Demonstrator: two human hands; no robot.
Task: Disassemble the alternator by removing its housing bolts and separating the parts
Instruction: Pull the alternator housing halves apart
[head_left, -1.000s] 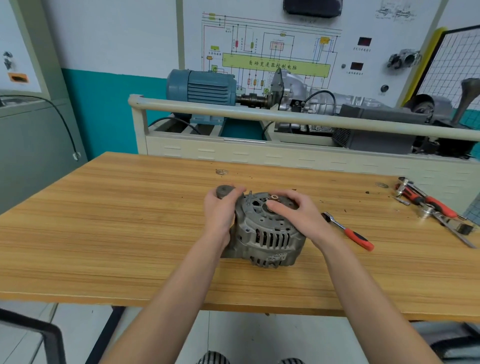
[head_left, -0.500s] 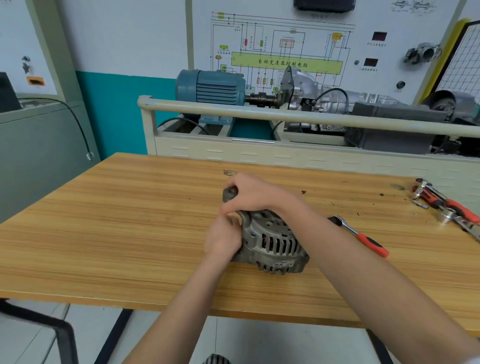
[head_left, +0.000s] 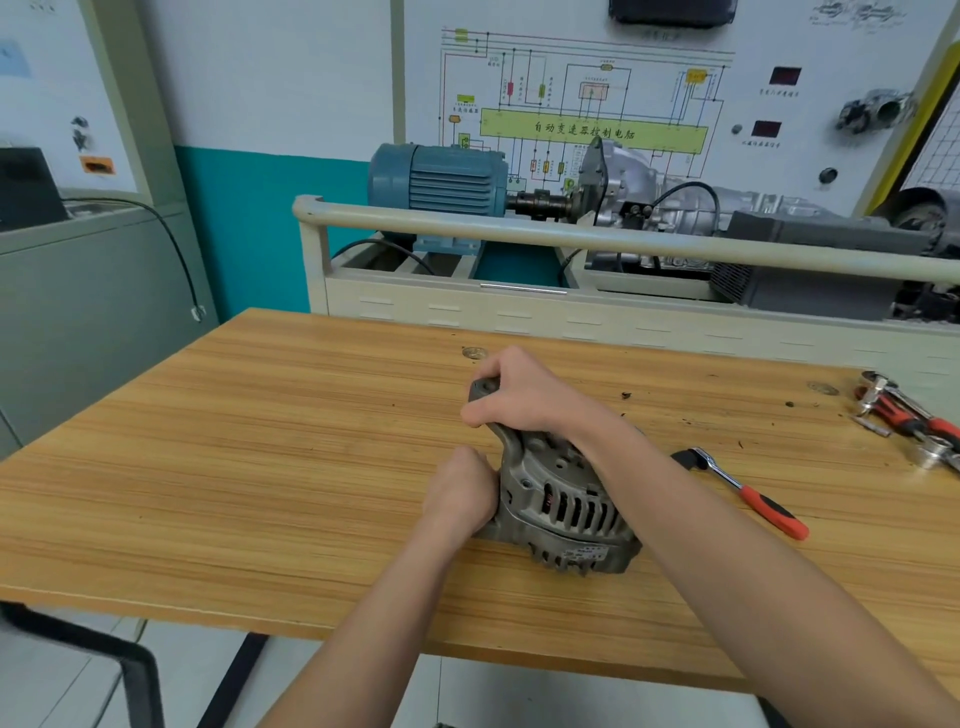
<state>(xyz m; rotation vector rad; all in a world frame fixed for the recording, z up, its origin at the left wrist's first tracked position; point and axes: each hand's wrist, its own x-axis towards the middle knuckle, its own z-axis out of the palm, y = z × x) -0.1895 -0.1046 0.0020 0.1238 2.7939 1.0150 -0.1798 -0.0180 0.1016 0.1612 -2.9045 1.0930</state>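
A grey cast alternator (head_left: 566, 512) with slotted vents lies on the wooden table (head_left: 260, 467), near its front edge. My right hand (head_left: 524, 395) reaches across the top and grips the mounting ear at the alternator's far left. My left hand (head_left: 460, 493) grips the housing's left side, its fingers hidden behind the body. My right forearm covers the alternator's top face. No loose bolts can be made out.
A ratchet with a red handle (head_left: 748, 493) lies on the table just right of the alternator. More red-handled tools and sockets (head_left: 914, 421) lie at the far right. Behind the table runs a beige rail (head_left: 571, 236) with a blue motor (head_left: 441, 179) trainer.
My right hand moved from the alternator's top face over to the mounting ear at the far left. My left hand slid down from that ear to the housing's left side.
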